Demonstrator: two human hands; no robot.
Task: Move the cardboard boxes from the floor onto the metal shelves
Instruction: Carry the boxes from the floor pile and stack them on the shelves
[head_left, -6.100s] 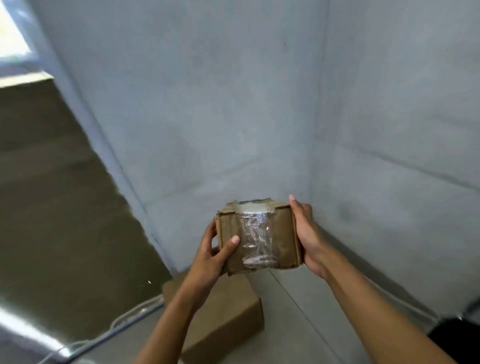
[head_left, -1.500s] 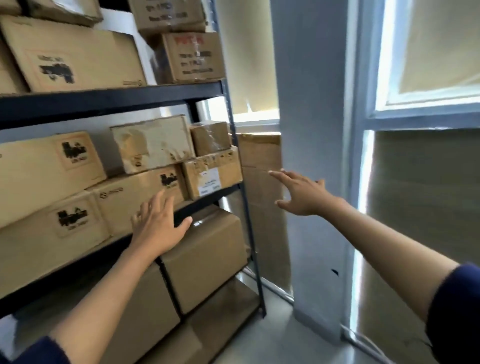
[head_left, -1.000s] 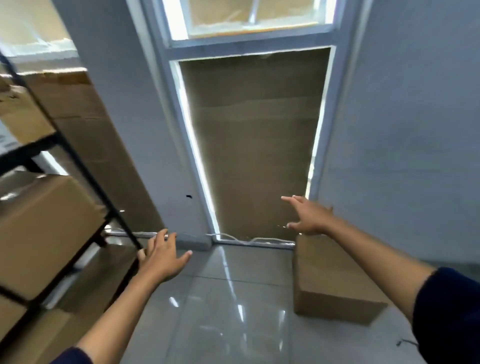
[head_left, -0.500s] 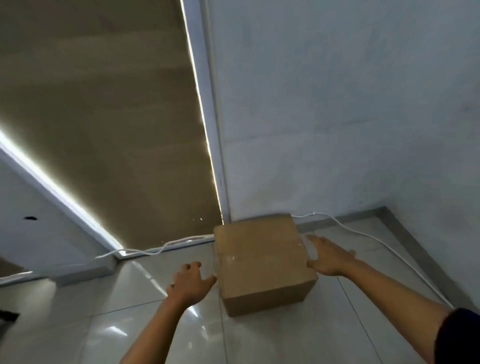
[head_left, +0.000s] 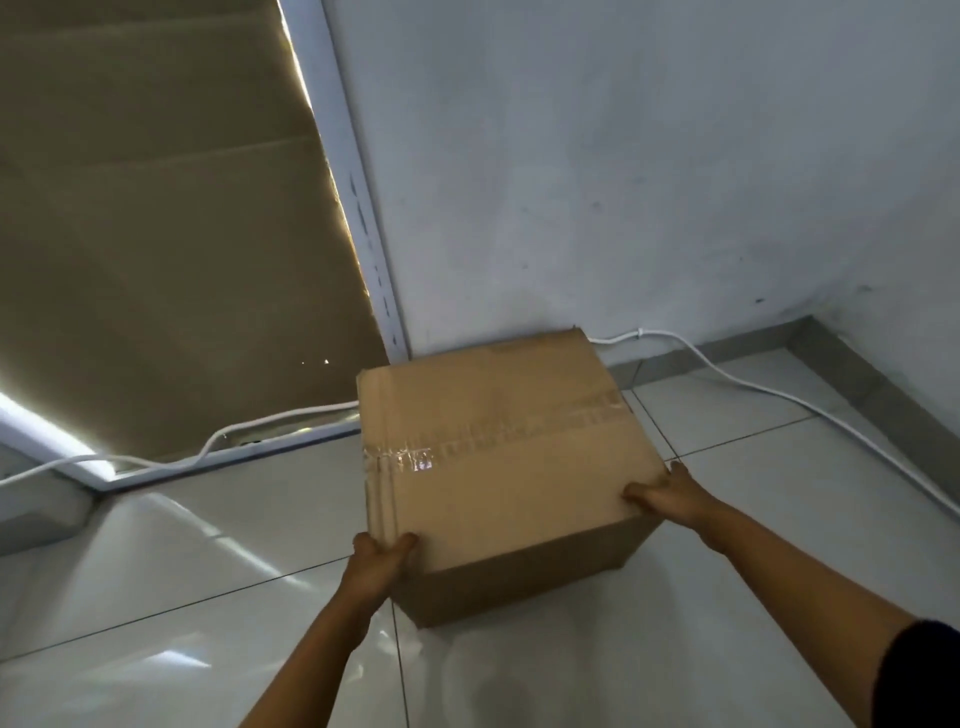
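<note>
wall: pale grey, scuffed, filling the upper right; it meets the floor behind the box and turns a corner at far right.
blind: a large tan panel on the upper left, creased in horizontal bands, with bright light leaking along its right and lower edges.
frame: a white strip running diagonally between blind and wall, down to the floor just behind the box's far left corner.
floor: glossy pale tiles with thin dark joints, reflecting light on the left.
box: plain brown cardboard, closed, a strip of clear tape across its top; it sits on the floor near the wall, its far edge close to the skirting. Whether its base is fully on the tiles or slightly raised cannot be told.
cable: white, coming out from behind the box's far right corner and trailing along the floor toward the right edge; another white run lies along the base of the blind on the left.
sleeve: dark, at the lower right edge, on the right arm.
left hand: at the box's near left corner, thumb on the top, fingers curled down around the edge, gripping it.
right hand: at the near right corner, thumb on the top face, fingers wrapped over the right side, gripping it.
</note>
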